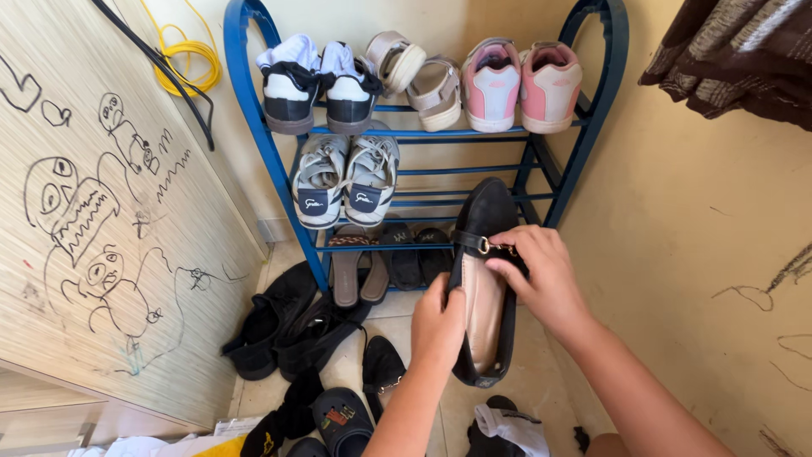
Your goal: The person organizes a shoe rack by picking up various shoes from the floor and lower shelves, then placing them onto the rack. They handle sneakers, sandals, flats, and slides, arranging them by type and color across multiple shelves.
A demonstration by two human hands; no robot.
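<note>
I hold a black loafer (486, 211) with a gold buckle and tan insole in front of the blue shoe rack (254, 110), toe pointing toward the rack. My left hand (437, 326) grips its left side near the heel. My right hand (541, 275) grips its right side by the buckle. A second black loafer (381, 368) lies on the floor under my left forearm.
The rack carries black-and-white sneakers (317, 85), beige sandals (419, 76), pink sneakers (520, 85), grey sneakers (347, 178) and brown sandals (359, 271). Black shoes (283, 322) and a black clog (342, 419) lie on the floor. A scribbled wooden panel (101, 220) stands left, a yellow wall right.
</note>
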